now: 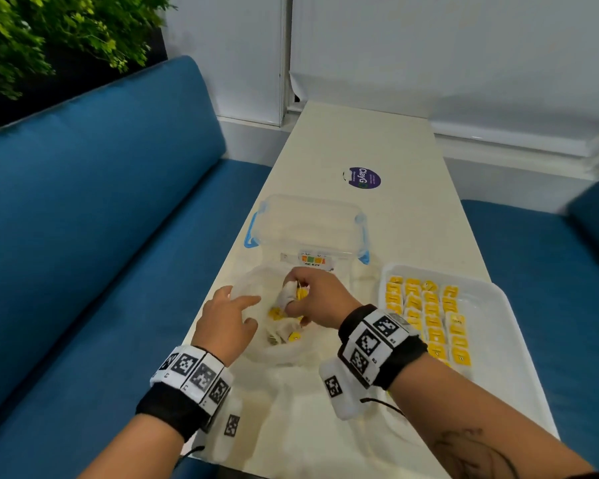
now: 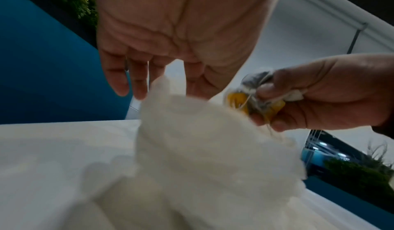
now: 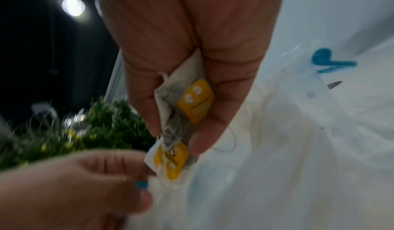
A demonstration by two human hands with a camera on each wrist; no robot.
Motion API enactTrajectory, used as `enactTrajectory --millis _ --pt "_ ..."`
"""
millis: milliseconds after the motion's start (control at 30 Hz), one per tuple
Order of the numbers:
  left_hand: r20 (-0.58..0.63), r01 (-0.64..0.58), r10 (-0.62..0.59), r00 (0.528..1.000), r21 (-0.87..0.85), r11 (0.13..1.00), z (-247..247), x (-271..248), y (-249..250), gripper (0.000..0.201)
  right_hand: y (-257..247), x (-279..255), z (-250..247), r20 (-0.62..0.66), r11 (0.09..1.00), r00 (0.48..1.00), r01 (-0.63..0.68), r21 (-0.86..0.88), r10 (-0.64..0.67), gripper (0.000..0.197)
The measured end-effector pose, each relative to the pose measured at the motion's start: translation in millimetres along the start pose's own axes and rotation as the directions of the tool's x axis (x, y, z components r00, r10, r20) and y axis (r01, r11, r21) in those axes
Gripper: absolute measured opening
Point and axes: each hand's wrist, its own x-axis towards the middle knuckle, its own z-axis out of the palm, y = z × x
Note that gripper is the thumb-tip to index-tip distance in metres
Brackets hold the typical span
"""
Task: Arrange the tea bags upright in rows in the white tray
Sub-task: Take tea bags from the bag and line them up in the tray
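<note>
My right hand (image 1: 296,299) grips a small bunch of tea bags (image 3: 192,105) with yellow tags, held just above the mouth of a clear plastic bag (image 1: 274,354). More tea bags (image 1: 284,328) lie inside that bag. My left hand (image 1: 253,311) is at the bag's left rim, fingers fairly straight, fingertips (image 2: 138,94) touching the plastic (image 2: 192,141). The white tray (image 1: 498,305) sits to the right of my right hand, with several rows of yellow-tagged tea bags (image 1: 429,323) standing in its left part. In the left wrist view my right hand (image 2: 262,109) shows the bunch (image 2: 251,99) with strings hanging.
A clear lidded container (image 1: 308,226) with blue clips stands just beyond the bag. A purple sticker (image 1: 363,178) lies farther up the narrow white table (image 1: 377,140). Blue sofa cushions (image 1: 83,219) flank the table on both sides. The tray's right part is bare.
</note>
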Motion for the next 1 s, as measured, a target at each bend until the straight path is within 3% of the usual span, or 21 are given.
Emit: enactTrajectory --millis 67,133,200,233,300,367,433,533,600,700,767,833,900,967,1000 --pt "-0.131 -0.04 0.027 0.991 -0.091 0.995 -0.1 -4.4 5.1 0.034 -8.9 -6.6 -17.5 -0.008 0.99 1.0 0.019 0.143 -0.018 0.029" --pt "-0.314 -0.143 0.065 0.947 -0.233 0.962 -3.1 -8.8 17.5 0.026 -23.3 -15.9 -38.0 -0.019 0.97 0.997 0.071 0.234 -0.069 0.031" --pt "-0.356 -0.212 0.039 0.934 -0.46 0.862 -11.3 -14.8 40.4 0.021 -38.7 -27.9 -58.9 -0.024 0.945 0.992 0.128 0.3 -0.127 0.031" --pt "-0.284 -0.182 0.0 0.959 -0.615 0.767 -16.0 -17.9 54.6 0.02 -45.5 -34.7 -68.6 -0.022 0.934 0.987 0.158 0.32 -0.16 0.03" --pt "0.018 0.021 -0.011 1.0 -0.883 0.469 -23.1 -22.5 83.9 0.037 -54.4 -47.8 -84.4 -0.018 0.928 0.979 0.199 0.316 -0.203 0.029" --pt "0.27 0.237 0.132 0.954 -0.947 0.218 -22.1 -25.0 108.4 0.064 -55.8 -60.0 -92.7 -0.034 0.956 0.976 0.22 0.192 -0.217 0.029" --pt "0.36 0.347 0.267 0.894 -0.933 0.099 -13.2 -29.1 130.3 0.07 -48.2 -69.2 -93.1 -0.065 0.967 0.968 0.236 -0.098 -0.243 0.024" --pt "0.395 0.402 0.271 0.878 -0.915 0.032 8.7 -37.0 157.4 0.054 -23.4 -78.9 -88.1 -0.066 0.834 0.964 0.186 -0.52 -0.257 0.024" --pt "0.44 0.458 0.254 0.861 -0.889 -0.013 27.4 -38.9 168.1 0.052 -5.0 -85.0 -90.1 -0.091 0.824 0.976 0.116 -0.554 -0.198 0.031" --pt "0.494 0.549 0.302 0.815 -0.826 -0.13 52.0 -40.2 180.0 0.028 20.9 -98.8 -103.4 -0.09 0.932 0.993 0.037 -0.36 -0.074 0.052" --pt "0.505 0.584 0.352 0.788 -0.794 -0.168 63.8 -40.6 186.5 0.024 35.1 -110.7 -114.5 -0.103 0.987 0.994 0.024 -0.156 -0.04 0.062" --pt "0.521 0.599 0.38 0.764 -0.792 -0.117 74.0 -40.0 192.0 0.034 48.6 -121.7 -125.5 -0.206 0.999 0.978 0.033 -0.021 -0.037 0.057" --pt "0.547 0.597 0.37 0.751 -0.801 -0.029 83.2 -38.8 196.6 0.033 62.0 -130.4 -136.8 -0.39 0.999 0.921 0.001 0.043 0.016 0.036" --pt "0.548 0.572 0.364 0.753 -0.819 0.05 90.5 -38.9 202.6 0.032 74.7 -138.0 -147.1 -0.513 0.984 0.845 -0.078 0.161 0.151 0.013" --pt "0.546 0.556 0.364 0.755 -0.827 0.088 94.2 -39.0 205.4 0.035 80.3 -141.3 -150.6 -0.511 0.967 0.83 -0.124 0.222 0.223 0.008"
